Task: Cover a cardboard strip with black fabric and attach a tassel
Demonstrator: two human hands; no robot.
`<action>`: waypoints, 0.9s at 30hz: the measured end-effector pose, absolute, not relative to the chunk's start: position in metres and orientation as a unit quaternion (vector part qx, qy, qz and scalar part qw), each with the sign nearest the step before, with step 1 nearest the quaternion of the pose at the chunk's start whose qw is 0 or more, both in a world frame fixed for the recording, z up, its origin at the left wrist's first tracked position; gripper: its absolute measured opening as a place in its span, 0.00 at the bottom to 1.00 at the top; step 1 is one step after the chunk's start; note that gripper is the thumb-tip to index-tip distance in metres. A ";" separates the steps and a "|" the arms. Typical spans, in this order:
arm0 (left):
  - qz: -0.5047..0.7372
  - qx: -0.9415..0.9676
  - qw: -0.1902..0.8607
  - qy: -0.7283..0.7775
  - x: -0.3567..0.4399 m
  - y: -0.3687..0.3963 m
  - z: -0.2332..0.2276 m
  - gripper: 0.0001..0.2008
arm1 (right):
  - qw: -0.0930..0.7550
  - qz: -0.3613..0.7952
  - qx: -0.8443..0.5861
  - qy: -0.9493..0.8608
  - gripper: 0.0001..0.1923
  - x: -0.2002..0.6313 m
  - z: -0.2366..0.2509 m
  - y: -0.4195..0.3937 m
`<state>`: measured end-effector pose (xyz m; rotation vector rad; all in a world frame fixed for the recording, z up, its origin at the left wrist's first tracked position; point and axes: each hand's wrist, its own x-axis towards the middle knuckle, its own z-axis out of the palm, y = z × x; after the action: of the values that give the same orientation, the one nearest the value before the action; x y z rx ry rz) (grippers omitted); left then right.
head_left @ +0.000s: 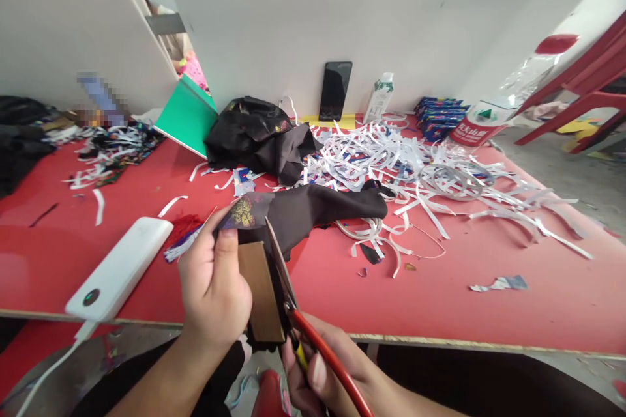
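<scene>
My left hand (215, 287) pinches a piece of black fabric (313, 205) with a gold and purple print, thumb on top. The fabric stretches right across the table's front part. In my right hand (342, 355) are scissors (317, 339) with red handles, their blades pointing up and away at the fabric's near edge. How far the blades are apart I cannot make out. A flat brown block (261, 293), cardboard or wood, sits between my hands below the fabric; what supports it is hidden. Something yellow shows by my right fingers.
On the red table (440, 300) lie a white power bank (122, 267) with a cable, a heap of white strips (386, 153), and a black cloth bundle (254, 133). Behind stand a green board (188, 114), a phone (336, 91), a carton (379, 98), blue packets (437, 118) and a large bottle (482, 124).
</scene>
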<state>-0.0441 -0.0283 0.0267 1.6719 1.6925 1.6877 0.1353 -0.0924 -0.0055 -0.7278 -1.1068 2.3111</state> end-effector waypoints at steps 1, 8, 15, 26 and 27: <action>0.575 0.572 0.105 0.575 -0.043 -0.029 0.027 0.16 | 0.242 0.847 -0.259 -0.397 0.40 0.133 -0.010 -0.094; 0.594 0.552 0.093 0.578 -0.040 -0.033 0.026 0.14 | 0.276 0.858 -0.229 -0.369 0.39 0.126 -0.025 -0.100; 0.581 0.578 0.090 0.566 -0.043 -0.035 0.027 0.15 | 0.301 0.862 -0.223 -0.342 0.36 0.127 -0.026 -0.102; 0.602 0.566 0.165 0.538 -0.041 -0.041 0.034 0.13 | 0.340 0.857 -0.260 -0.286 0.37 0.116 -0.045 -0.115; 0.598 0.569 0.181 0.535 -0.041 -0.042 0.034 0.14 | 0.343 0.857 -0.267 -0.277 0.38 0.116 -0.044 -0.115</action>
<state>-0.0413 -0.0416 0.0339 1.6072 1.5115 1.6881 0.1157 -0.1147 -0.0443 -0.6941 -0.7198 2.2270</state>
